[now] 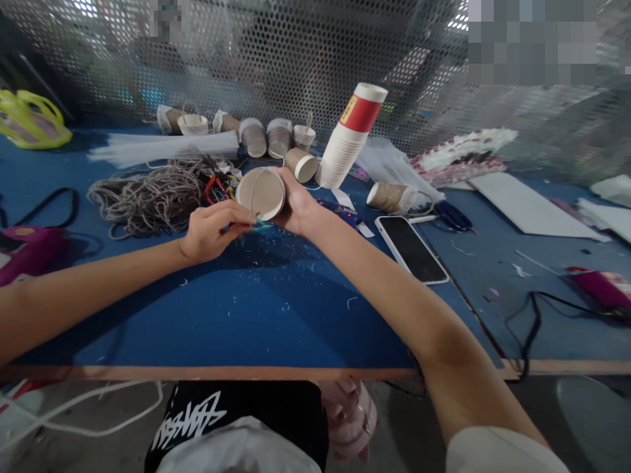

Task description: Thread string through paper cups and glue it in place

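My right hand [294,205] is wrapped round a paper cup [261,192] held on its side, with its round bottom facing me. A strand of twine runs across that bottom. My left hand [213,230] is pinched just below the cup's rim, fingertips together on the twine end or on something small and teal that I cannot make out. Both hands hover over the blue table [256,309]. A tangled heap of grey-brown twine [152,192] lies just left of the hands.
A leaning stack of paper cups [349,138] stands behind the hands, beside several twine-wrapped cups [266,136]. A phone [411,248] and another wrapped cup [392,197] lie right. Glue guns [27,249] [599,286] with cables sit at both sides. Perforated metal screen behind.
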`<state>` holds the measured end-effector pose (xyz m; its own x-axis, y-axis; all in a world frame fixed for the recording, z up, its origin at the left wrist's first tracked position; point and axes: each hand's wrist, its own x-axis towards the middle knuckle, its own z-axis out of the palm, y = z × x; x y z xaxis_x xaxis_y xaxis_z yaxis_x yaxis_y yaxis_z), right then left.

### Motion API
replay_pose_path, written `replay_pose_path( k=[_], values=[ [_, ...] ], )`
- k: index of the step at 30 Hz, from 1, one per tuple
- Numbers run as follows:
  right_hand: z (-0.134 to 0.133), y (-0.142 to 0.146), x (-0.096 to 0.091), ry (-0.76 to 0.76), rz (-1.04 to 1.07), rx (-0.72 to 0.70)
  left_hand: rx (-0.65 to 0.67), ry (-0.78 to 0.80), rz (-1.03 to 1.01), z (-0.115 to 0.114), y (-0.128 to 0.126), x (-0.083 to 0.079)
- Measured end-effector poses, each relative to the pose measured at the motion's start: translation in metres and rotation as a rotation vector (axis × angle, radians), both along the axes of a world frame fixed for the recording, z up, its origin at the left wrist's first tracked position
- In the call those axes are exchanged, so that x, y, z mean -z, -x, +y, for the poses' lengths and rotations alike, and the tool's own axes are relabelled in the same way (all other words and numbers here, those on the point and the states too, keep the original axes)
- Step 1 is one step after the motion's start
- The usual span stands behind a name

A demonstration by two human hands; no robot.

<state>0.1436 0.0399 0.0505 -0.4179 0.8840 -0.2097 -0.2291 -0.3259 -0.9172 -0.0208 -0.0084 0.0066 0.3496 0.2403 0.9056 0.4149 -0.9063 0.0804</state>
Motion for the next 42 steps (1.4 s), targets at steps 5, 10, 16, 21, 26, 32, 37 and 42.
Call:
replay_pose_path(
  k=[5,10,16,21,26,32,37,42],
  values=[
    [0.003,0.0,0.003,0.022,0.022,-0.005,0.105,0.114,-0.019,0.002,0.001,0.004],
    [0.002,0.002,0.002,0.017,0.057,-0.019,0.122,0.17,-0.012,0.004,0.003,0.006],
    [-0.001,0.004,0.001,-0.02,0.033,0.011,0.169,0.167,-0.053,0.002,0.0,0.005],
    [-0.003,0.006,0.001,-0.05,-0.01,0.045,0.196,0.197,-0.088,0.002,-0.002,0.004],
    [-0.005,0.006,0.0,-0.08,-0.034,0.071,0.218,0.197,-0.093,0.002,-0.002,0.004],
    [-0.004,0.008,0.001,-0.091,-0.062,0.082,0.202,0.227,-0.099,0.002,-0.001,0.004],
    [0.003,0.005,0.003,-0.026,-0.024,0.052,0.173,0.218,-0.09,0.001,0.0,0.004],
    [0.013,0.001,0.011,0.104,0.037,0.023,0.096,0.294,-0.226,0.005,0.0,0.01]
  ],
)
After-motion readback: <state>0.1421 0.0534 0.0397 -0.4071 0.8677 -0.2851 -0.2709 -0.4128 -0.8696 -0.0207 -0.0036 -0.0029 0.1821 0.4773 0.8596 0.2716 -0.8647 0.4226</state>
